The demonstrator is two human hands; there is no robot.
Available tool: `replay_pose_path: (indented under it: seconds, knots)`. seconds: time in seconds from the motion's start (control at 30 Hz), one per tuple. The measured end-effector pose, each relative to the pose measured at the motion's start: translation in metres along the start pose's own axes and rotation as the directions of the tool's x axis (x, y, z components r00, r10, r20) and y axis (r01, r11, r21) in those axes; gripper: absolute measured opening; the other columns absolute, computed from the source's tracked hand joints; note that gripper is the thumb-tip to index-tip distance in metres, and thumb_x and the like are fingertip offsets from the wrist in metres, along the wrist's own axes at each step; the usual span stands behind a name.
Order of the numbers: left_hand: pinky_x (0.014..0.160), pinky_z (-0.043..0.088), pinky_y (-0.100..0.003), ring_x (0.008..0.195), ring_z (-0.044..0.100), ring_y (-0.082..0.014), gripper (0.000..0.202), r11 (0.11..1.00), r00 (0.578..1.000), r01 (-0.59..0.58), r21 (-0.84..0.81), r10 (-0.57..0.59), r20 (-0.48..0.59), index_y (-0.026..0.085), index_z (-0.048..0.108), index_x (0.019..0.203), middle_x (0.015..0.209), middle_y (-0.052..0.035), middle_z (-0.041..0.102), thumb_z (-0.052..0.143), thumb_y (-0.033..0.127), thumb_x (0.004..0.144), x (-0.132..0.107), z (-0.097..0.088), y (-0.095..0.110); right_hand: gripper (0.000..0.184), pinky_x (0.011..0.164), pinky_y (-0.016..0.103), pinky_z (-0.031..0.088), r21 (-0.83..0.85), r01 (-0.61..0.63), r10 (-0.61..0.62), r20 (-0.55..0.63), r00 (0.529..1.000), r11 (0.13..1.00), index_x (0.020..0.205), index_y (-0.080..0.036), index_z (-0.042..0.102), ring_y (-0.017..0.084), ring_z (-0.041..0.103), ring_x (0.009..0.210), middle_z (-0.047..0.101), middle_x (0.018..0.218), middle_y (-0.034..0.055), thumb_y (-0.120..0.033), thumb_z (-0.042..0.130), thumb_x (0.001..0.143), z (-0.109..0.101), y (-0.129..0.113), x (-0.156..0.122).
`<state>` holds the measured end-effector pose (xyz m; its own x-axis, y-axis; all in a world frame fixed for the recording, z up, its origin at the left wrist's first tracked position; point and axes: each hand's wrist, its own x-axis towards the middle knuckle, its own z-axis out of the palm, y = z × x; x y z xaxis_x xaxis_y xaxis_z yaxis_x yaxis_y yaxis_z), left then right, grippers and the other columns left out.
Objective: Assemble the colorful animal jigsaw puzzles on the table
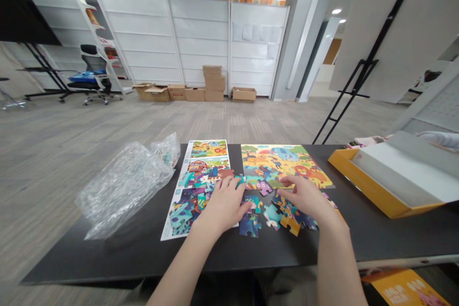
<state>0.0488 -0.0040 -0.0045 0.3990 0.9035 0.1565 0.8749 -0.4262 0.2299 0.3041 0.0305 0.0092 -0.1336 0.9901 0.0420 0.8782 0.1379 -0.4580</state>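
My left hand [225,203] lies palm down with its fingers spread over loose puzzle pieces at the right edge of the picture sheet [168,229]. My right hand [304,197] hovers low over a pile of jigsaw pieces [291,222], its fingers bent and apart, with no piece visible in them. A purple puzzle piece [264,187] sits between the hands. Dark blue [250,225] and teal-white [273,216] pieces lie nearer to me. Beyond the right hand is a yellow animal puzzle picture [287,160]; pieces cover its lower left part.
A crumpled clear plastic bag [125,181] covers the table's left side. On the right stands an open yellow-edged box [380,191]. An orange package [405,289] shows below the black table's [132,258] front edge. A whiteboard stand [353,88] rises behind.
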Motion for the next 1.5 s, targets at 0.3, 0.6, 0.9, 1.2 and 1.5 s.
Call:
replay_pose_path:
  seconds: [0.3,0.6,0.9,1.2,1.5]
  knots:
    - [0.109,0.04,-0.05,0.129,0.049,-0.0329,0.038,0.997,0.997,-0.073,-0.034,0.073,0.012,0.021,0.061,0.127,0.136,-0.0118,0.059,0.061,0.04,0.094,0.0,-0.01,0.007,0.034,0.085,0.036,0.05,-0.131,0.045,-0.03,0.108,0.994,0.99,0.1,-0.019,0.076,0.031,0.068,0.102,0.075,0.105,0.011,-0.031,0.078,0.068,0.002,-0.008,-0.001]
    - [0.108,0.042,-0.05,0.127,0.051,-0.0319,0.036,0.993,0.996,-0.092,-0.069,0.09,-0.025,0.021,0.063,0.124,0.131,-0.011,0.062,0.062,0.039,0.094,0.001,-0.007,0.002,0.031,0.087,0.037,0.048,-0.172,0.084,-0.068,0.101,0.993,0.981,0.101,-0.018,0.071,0.031,0.065,0.103,0.072,0.107,0.0113,-0.025,0.075,0.071,0.001,-0.019,-0.001]
    - [0.099,0.05,-0.043,0.111,0.065,-0.0272,0.027,0.904,0.989,0.01,-0.428,-0.071,-0.126,0.021,0.068,0.111,0.116,-0.0092,0.072,0.056,0.04,0.096,0.006,-0.013,0.007,0.035,0.1,0.043,0.047,0.107,0.265,-0.255,-0.094,0.962,0.958,0.116,-0.022,0.066,0.028,0.062,0.112,0.067,0.119,0.0102,-0.028,0.067,0.082,0.003,-0.025,0.001]
    - [0.062,0.052,-0.025,0.067,0.067,-0.0142,0.04,0.401,0.983,0.07,-0.913,-0.185,-0.007,0.016,0.054,0.121,0.08,0.0003,0.065,0.065,0.029,0.085,0.01,-0.013,0.005,0.043,0.099,0.036,0.052,0.393,0.528,-0.525,-0.126,0.842,0.753,0.122,-0.027,0.067,0.021,0.063,0.113,0.06,0.131,0.0081,-0.017,0.066,0.08,0.017,-0.071,-0.005]
    - [0.055,0.042,-0.021,0.055,0.051,-0.0066,0.038,0.667,0.952,0.147,-0.731,-0.296,-0.078,0.019,0.061,0.119,0.096,-0.0019,0.061,0.06,0.032,0.084,-0.006,-0.037,-0.033,0.028,0.077,0.035,0.058,0.308,0.265,-0.219,-0.175,0.96,0.914,0.113,-0.021,0.067,0.02,0.07,0.086,0.071,0.108,0.0093,-0.035,0.06,0.089,0.009,-0.029,0.005]
